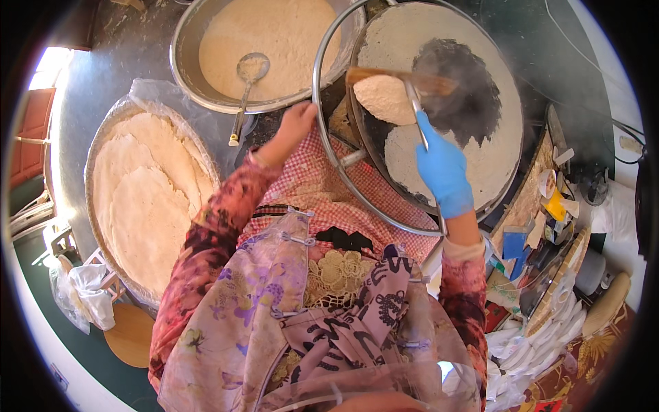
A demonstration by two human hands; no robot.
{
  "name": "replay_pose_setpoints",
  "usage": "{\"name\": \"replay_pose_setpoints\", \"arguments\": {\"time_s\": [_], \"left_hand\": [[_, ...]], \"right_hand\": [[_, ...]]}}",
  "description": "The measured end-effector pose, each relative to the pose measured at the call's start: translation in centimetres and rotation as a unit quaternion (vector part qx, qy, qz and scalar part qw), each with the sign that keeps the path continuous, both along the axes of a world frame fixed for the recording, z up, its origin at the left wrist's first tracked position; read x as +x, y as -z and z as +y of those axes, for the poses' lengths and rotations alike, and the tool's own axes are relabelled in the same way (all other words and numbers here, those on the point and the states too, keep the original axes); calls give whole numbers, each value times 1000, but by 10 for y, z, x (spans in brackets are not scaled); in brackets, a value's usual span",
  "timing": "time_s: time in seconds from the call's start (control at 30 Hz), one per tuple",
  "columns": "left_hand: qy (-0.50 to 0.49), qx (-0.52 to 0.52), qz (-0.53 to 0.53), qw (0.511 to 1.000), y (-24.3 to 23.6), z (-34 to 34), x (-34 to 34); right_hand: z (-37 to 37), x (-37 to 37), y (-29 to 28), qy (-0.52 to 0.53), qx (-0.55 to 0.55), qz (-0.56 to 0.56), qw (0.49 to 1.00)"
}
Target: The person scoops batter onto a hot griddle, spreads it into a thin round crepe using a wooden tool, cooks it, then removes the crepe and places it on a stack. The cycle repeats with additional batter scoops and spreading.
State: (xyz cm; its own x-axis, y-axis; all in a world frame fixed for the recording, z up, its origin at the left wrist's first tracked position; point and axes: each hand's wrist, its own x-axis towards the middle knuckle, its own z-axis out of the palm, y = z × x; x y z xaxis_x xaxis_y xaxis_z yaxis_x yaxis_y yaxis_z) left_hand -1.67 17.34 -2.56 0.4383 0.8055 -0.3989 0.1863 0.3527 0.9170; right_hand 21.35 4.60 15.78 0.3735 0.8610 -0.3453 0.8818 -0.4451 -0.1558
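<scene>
My right hand (441,168), in a blue glove, is closed round the metal handle of a spreader (439,82) with a wooden blade. The blade lies across a round griddle (504,75), where pale batter (391,34) forms a thin ring round a dark bare patch. A thick lump of dough-like batter (386,99) sits against the blade at the griddle's near left. My bare left hand (298,123) is curled at the left side of a large metal ring (320,62) round the griddle; its fingertips are partly hidden. Haze hangs over the griddle.
A metal basin (180,51) of batter stands at far left, with a ladle (241,110) in it, handle over the rim. Nearer left, a round basket (93,185) holds stacked flatbreads (141,226). Tools and plastic bags (549,336) crowd the right. A cable (583,69) runs at far right.
</scene>
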Motion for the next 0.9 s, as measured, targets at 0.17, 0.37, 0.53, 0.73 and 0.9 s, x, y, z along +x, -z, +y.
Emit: {"name": "replay_pose_setpoints", "arguments": {"time_s": [0.17,0.37,0.53,0.73,0.9], "left_hand": [[-40,-179,-29,983,2,-103,7],[25,-149,-23,988,8,-37,0],[62,-147,-25,987,-3,36,-1],[2,-106,-23,994,-23,34,-17],[-35,-174,15,984,-33,21,-34]], "right_hand": [[-13,19,-15,-1,29,52,998],[59,53,39,-37,128,178,975],[76,116,32,-92,141,258,951],[51,160,9,22,65,200,977],[43,167,-17,50,69,202,976]]}}
